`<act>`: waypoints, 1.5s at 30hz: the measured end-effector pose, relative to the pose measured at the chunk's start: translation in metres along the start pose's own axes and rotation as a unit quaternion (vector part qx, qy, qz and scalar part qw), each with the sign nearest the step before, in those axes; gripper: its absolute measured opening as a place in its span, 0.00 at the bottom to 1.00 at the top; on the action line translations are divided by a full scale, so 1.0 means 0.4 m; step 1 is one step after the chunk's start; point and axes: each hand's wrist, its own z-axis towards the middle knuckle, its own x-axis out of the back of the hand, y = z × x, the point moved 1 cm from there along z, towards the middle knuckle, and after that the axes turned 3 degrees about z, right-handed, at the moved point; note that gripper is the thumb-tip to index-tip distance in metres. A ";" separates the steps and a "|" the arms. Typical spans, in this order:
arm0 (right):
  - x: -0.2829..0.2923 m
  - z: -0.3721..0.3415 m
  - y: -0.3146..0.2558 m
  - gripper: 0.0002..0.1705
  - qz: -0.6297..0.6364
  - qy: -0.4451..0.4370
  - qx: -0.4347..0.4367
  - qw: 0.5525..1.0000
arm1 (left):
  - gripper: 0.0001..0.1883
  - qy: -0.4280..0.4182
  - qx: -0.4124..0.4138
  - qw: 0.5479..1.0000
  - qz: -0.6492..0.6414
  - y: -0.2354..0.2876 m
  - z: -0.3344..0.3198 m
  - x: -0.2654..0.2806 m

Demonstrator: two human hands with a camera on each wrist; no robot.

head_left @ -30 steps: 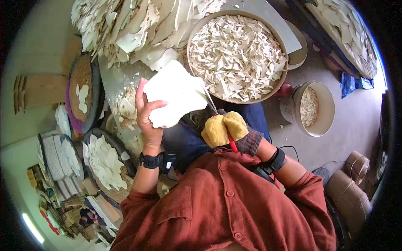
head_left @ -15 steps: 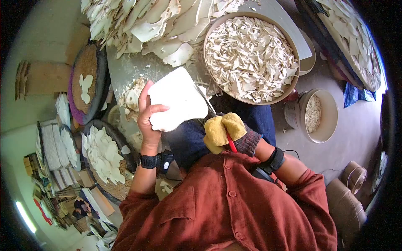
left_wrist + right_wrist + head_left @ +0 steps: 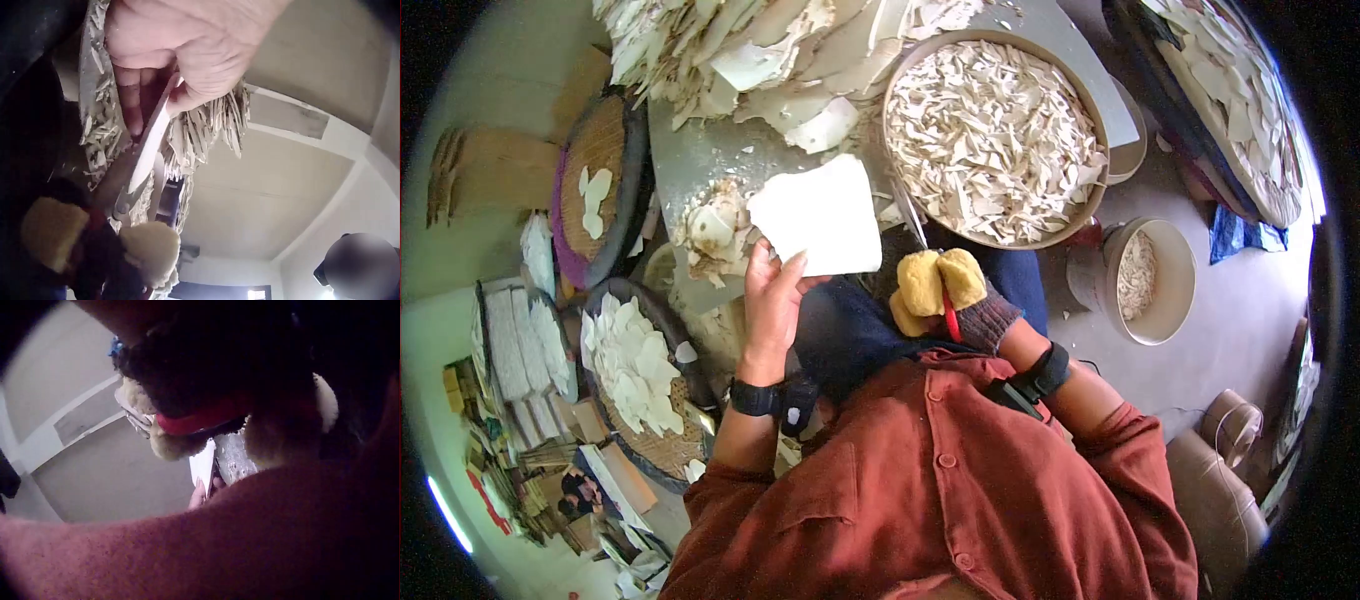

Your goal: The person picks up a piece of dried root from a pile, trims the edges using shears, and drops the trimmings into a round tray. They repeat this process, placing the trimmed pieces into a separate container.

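A flat white sheet [image 3: 818, 218] with one wavy edge is pinched at its lower left corner by the left hand [image 3: 772, 305]. In the left wrist view the left hand [image 3: 181, 47] holds the sheet [image 3: 152, 147] nearly edge-on, thumb on one face and fingers on the other. The right hand [image 3: 960, 305], in a dark knitted glove with yellow pads, grips red-handled scissors [image 3: 951, 318]. Their metal blades [image 3: 910, 215] point up, just right of the sheet; whether they touch it I cannot tell. The right wrist view is dark, with the red handle [image 3: 200, 419] visible.
A round tub [image 3: 1097, 190] full of white scraps stands beyond the right hand. Large curled sheets [image 3: 760, 65] are heaped at the top left. A bucket [image 3: 1183, 290] with scraps stands at the right; round trays [image 3: 680, 450] with white pieces lie at the left.
The sheet has been turned, and its wavy edge now faces up and left instead of down. The left hand has shifted to its lower left corner. The right hand still grips the scissors.
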 end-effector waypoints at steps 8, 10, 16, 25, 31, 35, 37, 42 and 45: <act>-0.004 0.004 -0.013 0.16 -0.245 0.025 0.106 0.964 | 0.20 -0.047 0.041 0.994 0.089 -0.014 -0.027 -0.061; -0.001 -0.001 -0.026 0.17 -0.237 0.052 0.132 0.961 | 0.22 -0.051 0.048 0.993 0.100 -0.012 -0.024 -0.063; -0.009 -0.005 -0.051 0.17 0.135 -0.052 -0.035 0.989 | 0.27 0.127 -0.109 0.985 0.046 -0.052 0.007 -0.052; -0.022 -0.004 -0.071 0.16 0.070 -0.064 0.014 0.995 | 0.36 0.069 -0.068 0.994 0.055 -0.010 0.038 -0.076; -0.025 0.017 -0.064 0.25 -0.141 -0.043 0.133 0.980 | 0.36 0.032 -0.026 0.998 0.039 -0.003 0.040 -0.069; -0.018 0.008 -0.104 0.15 -0.009 -0.088 0.011 0.996 | 0.37 0.012 -0.011 0.999 0.041 -0.005 0.045 -0.047; -0.022 0.005 -0.098 0.12 0.025 -0.101 0.008 0.995 | 0.37 0.002 -0.002 0.999 0.044 0.000 0.050 -0.038; -0.033 0.007 -0.068 0.13 0.312 -0.082 -0.067 0.944 | 0.37 -0.017 0.013 0.999 0.049 0.020 0.050 -0.047; -0.032 -0.002 -0.048 0.11 0.231 -0.107 -0.025 0.967 | 0.38 -0.026 0.024 0.998 0.052 0.023 0.046 -0.043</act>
